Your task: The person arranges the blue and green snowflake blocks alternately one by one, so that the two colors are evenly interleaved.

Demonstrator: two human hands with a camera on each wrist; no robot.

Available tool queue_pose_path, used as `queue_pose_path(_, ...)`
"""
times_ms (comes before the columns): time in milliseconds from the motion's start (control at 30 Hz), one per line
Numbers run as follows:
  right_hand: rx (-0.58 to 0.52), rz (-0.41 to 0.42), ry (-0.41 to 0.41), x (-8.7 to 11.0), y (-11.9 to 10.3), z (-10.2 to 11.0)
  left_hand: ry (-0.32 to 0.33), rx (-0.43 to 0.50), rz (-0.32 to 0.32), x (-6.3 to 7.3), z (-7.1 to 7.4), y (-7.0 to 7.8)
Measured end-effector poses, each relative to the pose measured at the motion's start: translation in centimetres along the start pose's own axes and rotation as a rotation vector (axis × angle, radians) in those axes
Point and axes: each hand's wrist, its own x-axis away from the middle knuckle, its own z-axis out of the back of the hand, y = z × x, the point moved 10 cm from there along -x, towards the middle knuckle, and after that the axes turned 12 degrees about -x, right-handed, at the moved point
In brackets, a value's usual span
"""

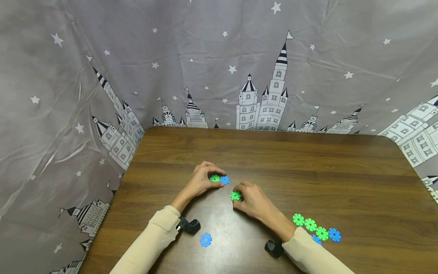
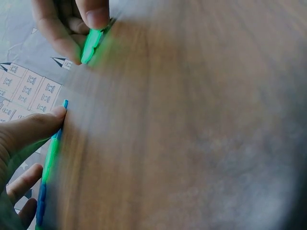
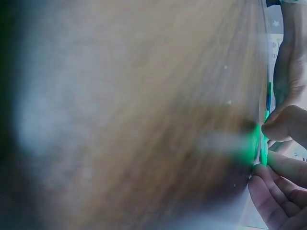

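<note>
Pinched at its rim by the right hand (image 1: 253, 199), a green disc (image 1: 235, 195) was just apart from a blue disc (image 1: 224, 180), which the left hand (image 1: 204, 178) gripped between thumb and finger; a second green disc (image 1: 214, 178) sat next to that one, seemingly joined. Both hands were nearer the left edge of the table (image 1: 359, 179) than its right. Whether the held pieces touched the wood, I could not tell. Slots meeting out of line would likely bind or skid, since each grip covered little more than a rim. Too hard a push might buckle the row. Toward the table's right edge, the right sleeve (image 1: 316, 254) partly hid a blue piece (image 1: 316, 240) beside three green pieces (image 1: 310, 222), so a dragging forearm could scatter them.
</note>
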Motion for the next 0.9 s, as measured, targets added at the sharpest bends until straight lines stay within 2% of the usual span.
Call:
queue_pose_path(500,0.028,-0.065,-0.010,-1.4,0.8,0.1,0.003,-0.007,0.001,0.0,0.0,0.1)
queue_pose_path(900,0.079,-0.095,0.017,-2.5,1.5,0.2,0.007,-0.002,-0.011,0.0,0.0,0.2)
